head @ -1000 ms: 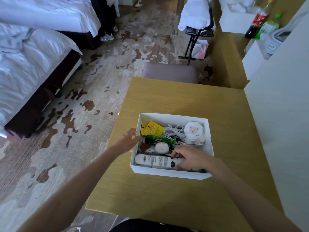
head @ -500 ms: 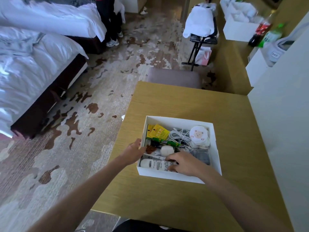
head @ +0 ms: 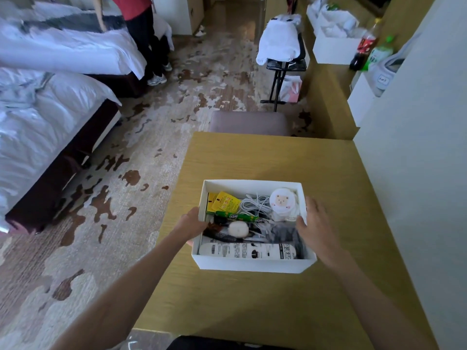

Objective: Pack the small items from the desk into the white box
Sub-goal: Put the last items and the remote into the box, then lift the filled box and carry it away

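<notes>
The white box (head: 252,265) stands on the wooden desk (head: 265,157), filled with small items: a yellow packet (head: 225,201), a green stick pack (head: 240,217), a white cable (head: 255,203), a round white case with a bear face (head: 283,201), a white ball (head: 238,229) and a long white tube (head: 247,250) along the near wall. My left hand (head: 193,223) grips the box's left wall. My right hand (head: 316,227) holds the right wall, thumb over the rim.
A grey stool (head: 249,122) stands beyond the desk's far edge. White wall (head: 417,173) runs along the right. Beds (head: 38,122) lie left across the patterned carpet. A person (head: 144,34) stands by the far bed. Bottles (head: 366,44) and another white box (head: 333,49) sit on the far counter.
My right hand has left the tube inside the box and moved to the box's right wall. My left hand stays on the left wall. The view has shifted nearer.
</notes>
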{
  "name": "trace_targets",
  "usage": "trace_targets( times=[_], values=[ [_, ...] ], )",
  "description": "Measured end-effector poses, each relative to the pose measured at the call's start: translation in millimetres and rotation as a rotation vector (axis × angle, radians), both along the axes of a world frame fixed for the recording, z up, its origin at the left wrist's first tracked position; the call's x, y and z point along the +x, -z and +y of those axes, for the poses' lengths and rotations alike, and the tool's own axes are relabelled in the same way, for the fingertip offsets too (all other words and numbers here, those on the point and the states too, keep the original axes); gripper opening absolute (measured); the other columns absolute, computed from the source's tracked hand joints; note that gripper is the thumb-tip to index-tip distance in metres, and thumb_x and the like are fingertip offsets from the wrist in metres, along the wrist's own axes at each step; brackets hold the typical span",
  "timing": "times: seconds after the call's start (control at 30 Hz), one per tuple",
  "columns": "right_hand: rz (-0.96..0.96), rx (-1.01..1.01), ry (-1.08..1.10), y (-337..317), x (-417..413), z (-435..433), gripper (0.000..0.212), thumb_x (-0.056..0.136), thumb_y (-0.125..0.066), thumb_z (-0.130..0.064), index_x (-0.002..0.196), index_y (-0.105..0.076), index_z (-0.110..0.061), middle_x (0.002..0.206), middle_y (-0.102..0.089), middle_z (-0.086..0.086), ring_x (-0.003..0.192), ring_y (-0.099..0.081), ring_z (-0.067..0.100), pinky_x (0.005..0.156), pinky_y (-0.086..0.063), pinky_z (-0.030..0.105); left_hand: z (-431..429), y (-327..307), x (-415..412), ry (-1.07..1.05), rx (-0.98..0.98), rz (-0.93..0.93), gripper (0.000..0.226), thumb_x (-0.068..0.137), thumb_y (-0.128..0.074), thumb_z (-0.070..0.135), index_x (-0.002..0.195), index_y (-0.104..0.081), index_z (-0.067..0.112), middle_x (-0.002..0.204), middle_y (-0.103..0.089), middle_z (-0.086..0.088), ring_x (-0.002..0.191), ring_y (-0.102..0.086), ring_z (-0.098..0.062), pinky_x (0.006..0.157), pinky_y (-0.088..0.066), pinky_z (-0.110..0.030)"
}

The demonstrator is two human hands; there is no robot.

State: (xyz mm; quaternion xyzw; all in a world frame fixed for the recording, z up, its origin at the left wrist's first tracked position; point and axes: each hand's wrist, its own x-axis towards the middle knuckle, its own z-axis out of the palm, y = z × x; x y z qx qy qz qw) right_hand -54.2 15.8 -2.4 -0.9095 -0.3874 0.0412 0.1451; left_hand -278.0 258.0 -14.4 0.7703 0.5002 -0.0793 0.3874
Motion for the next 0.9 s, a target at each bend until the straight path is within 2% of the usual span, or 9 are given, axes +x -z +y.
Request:
trace_targets(
  times=[0.07, 0.1, 0.13, 0.17, 0.23, 0.37, 0.6, 0.77, 0.9],
  values=[
    [0.166, -0.121, 0.108, 6, 3, -6, 0.069, 0.097, -0.055, -0.028, 0.148, -0.021, 0.003, 0.124, -0.056, 0.019, 0.095, -0.065, 0.025, 0.073, -0.057, 0.034, 0, 0, -2, 0.018, 0.013, 0.008, 0.044, 0.082, -0.057, 0.016, 0.125, -0.048, 0.014, 0.112, -0.061, -0.012, 0.093, -0.054, -0.026, 0.076, -0.045, -0.035],
    [0.252, -0.144, 0.132, 10, 4, -6, 0.061, 0.099, -0.05, -0.028, 0.144, -0.027, 0.005, 0.104, -0.062, 0.015, 0.072, -0.063, 0.017, 0.057, -0.052, 0.027, 0, -1, -2, 0.039, 0.03, 0.014, 0.045, 0.081, -0.056, 0.014, 0.126, -0.049, 0.013, 0.112, -0.062, -0.012, 0.092, -0.054, -0.025, 0.077, -0.045, -0.033],
    [0.327, -0.154, 0.142, 15, 5, -6, 0.042, 0.102, -0.045, -0.027, 0.132, -0.044, 0.002, 0.081, -0.061, 0.007, 0.055, -0.054, 0.01, 0.049, -0.044, 0.024, -1, -2, -2, 0.052, 0.048, 0.014, 0.045, 0.08, -0.055, 0.013, 0.125, -0.05, 0.013, 0.112, -0.063, -0.012, 0.091, -0.053, -0.024, 0.077, -0.044, -0.032],
    [0.383, -0.156, 0.14, 17, 5, -6, 0.024, 0.103, -0.042, -0.026, 0.109, -0.055, -0.007, 0.066, -0.054, 0.0, 0.047, -0.044, 0.008, 0.046, -0.038, 0.023, -3, -3, -2, 0.051, 0.058, 0.009, 0.045, 0.08, -0.055, 0.013, 0.125, -0.052, 0.013, 0.111, -0.064, -0.012, 0.09, -0.052, -0.023, 0.078, -0.044, -0.032],
    [0.4, -0.145, 0.124, 19, 4, -4, 0.022, 0.103, -0.041, -0.023, 0.083, -0.048, -0.016, 0.06, -0.048, -0.004, 0.046, -0.04, 0.007, 0.045, -0.036, 0.021, -7, -6, -2, 0.031, 0.064, -0.005, 0.043, 0.08, -0.055, 0.011, 0.123, -0.054, 0.014, 0.111, -0.065, -0.012, 0.091, -0.053, -0.023, 0.078, -0.045, -0.032],
    [0.402, -0.117, 0.08, 13, 2, -3, 0.022, 0.1, -0.047, -0.014, 0.078, -0.047, -0.018, 0.062, -0.048, -0.009, 0.043, -0.04, 0.004, 0.037, -0.031, 0.014, -19, -9, -9, -0.008, 0.075, -0.001, 0.041, 0.082, -0.054, 0.008, 0.123, -0.053, 0.01, 0.113, -0.064, -0.015, 0.097, -0.057, -0.027, 0.083, -0.048, -0.037],
    [0.472, -0.121, -0.067, 10, -22, 12, 0.015, 0.099, -0.047, -0.009, 0.087, -0.055, -0.008, 0.067, -0.055, -0.005, 0.044, -0.039, 0.006, 0.038, -0.03, 0.016, -33, -6, -58, -0.155, 0.072, -0.015, 0.039, 0.08, -0.052, -0.001, 0.119, -0.057, 0.003, 0.113, -0.064, -0.02, 0.106, -0.059, -0.035, 0.094, -0.049, -0.05],
    [0.455, -0.095, -0.135, 2, -44, 37, 0.02, 0.099, -0.048, -0.009, 0.081, -0.057, -0.006, 0.061, -0.043, -0.015, 0.04, -0.04, 0.005, 0.035, -0.031, 0.016, -31, -16, -92, -0.25, 0.113, -0.065, 0.032, 0.081, -0.053, -0.004, 0.113, -0.06, 0.0, 0.108, -0.064, -0.02, 0.101, -0.059, -0.033, 0.09, -0.049, -0.045],
    [0.472, -0.075, -0.178, -4, -60, 68, 0.018, 0.097, -0.048, -0.005, 0.093, -0.062, 0.007, 0.056, -0.042, -0.014, 0.035, -0.034, 0.005, 0.033, -0.027, 0.015, -19, -25, -122, -0.289, 0.17, -0.062, 0.033, 0.081, -0.057, 0.003, 0.114, -0.062, 0.005, 0.106, -0.066, -0.017, 0.1, -0.06, -0.033, 0.088, -0.05, -0.043]
  ],
)
